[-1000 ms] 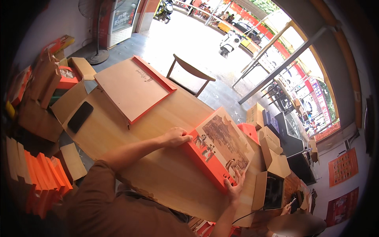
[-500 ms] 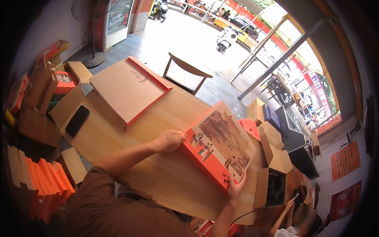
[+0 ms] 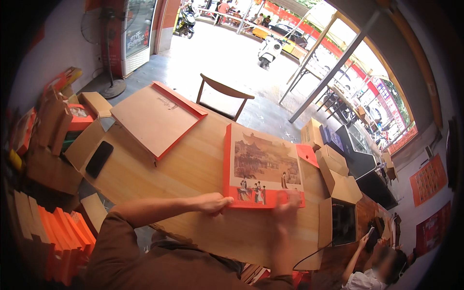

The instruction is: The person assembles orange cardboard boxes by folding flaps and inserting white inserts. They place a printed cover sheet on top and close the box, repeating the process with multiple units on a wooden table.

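Observation:
A flat red-orange box [image 3: 263,164], its top printed with a brown landscape and small figures, lies on the wooden table [image 3: 179,174] in front of me. At its near left corner, the fingers of my left hand [image 3: 216,203] are closed on the edge. My right hand [image 3: 286,208] is at the box's near edge, towards the right corner. Motion smears its fingers, so I cannot see whether they grip. Further left on the table lies a wide beige piece with red edges [image 3: 157,118], perhaps another box or lid.
A black phone [image 3: 99,159] lies at the table's left end. Orange boxes [image 3: 65,227] are stacked at lower left. Open cartons [image 3: 333,169] stand along the right side. A chair [image 3: 224,94] is beyond the table. Another person [image 3: 372,270] sits at lower right holding a phone.
The illustrated box has turned counterclockwise, so its near edge now runs almost level in front of me. My left hand has moved down to its near left corner, and my right hand has moved up.

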